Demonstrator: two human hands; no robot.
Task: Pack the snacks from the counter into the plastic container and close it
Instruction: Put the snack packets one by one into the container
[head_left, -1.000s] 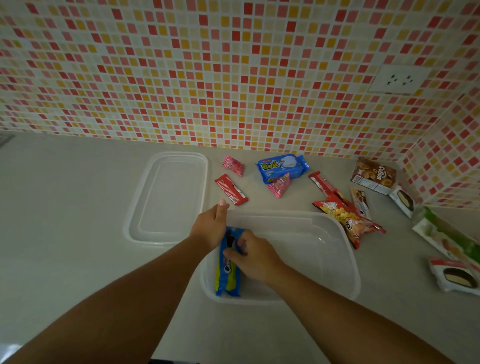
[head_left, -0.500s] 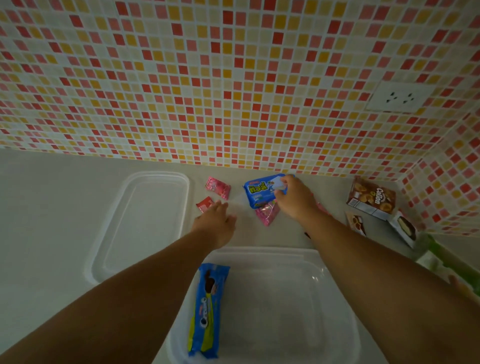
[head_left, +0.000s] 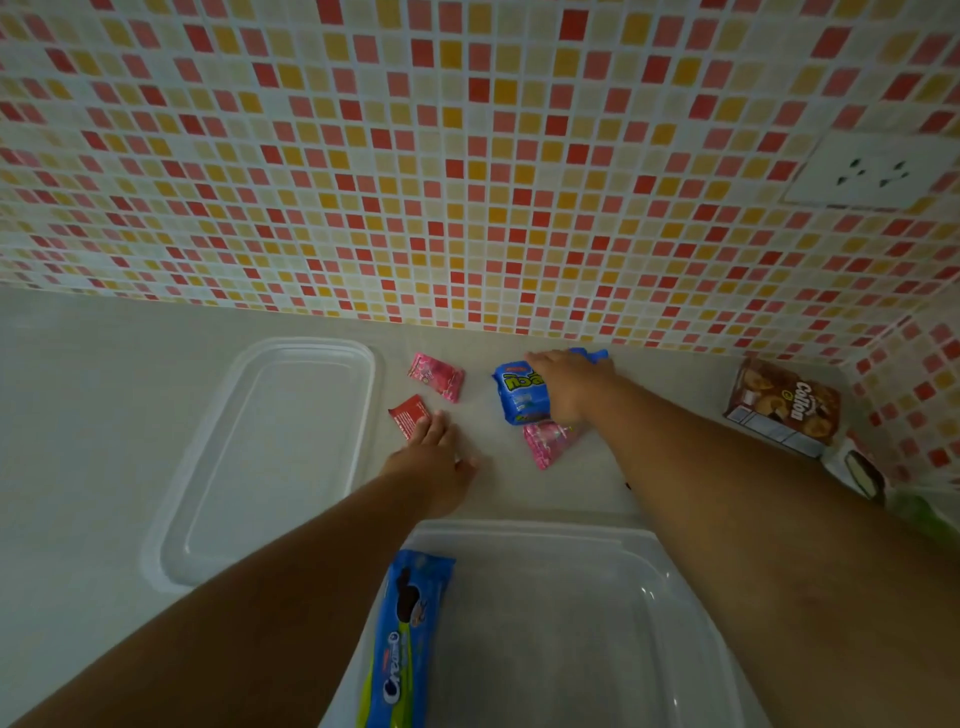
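Observation:
The clear plastic container (head_left: 649, 558) stands at the bottom centre, with a long blue cookie pack (head_left: 410, 639) lying along its left side. My right hand (head_left: 569, 387) reaches to the back of the counter and grips a blue snack packet (head_left: 519, 397), fingers over its far edge. My left hand (head_left: 434, 460) lies with straight fingers on a red snack bar (head_left: 408, 413), hiding most of it. One pink packet (head_left: 436, 376) lies between the two hands. Another pink packet (head_left: 548, 441) lies just under the blue one.
The clear lid (head_left: 260, 457) lies flat on the counter to the left. A brown cookie box (head_left: 784, 410), a white packet (head_left: 857, 473) and something green (head_left: 924, 514) sit in the right corner. The tiled wall carries a socket (head_left: 872, 171).
Both hands left the container and the cookie pack and reached to the back. My right hand has closed over the blue packet; my left has come down on the red bar.

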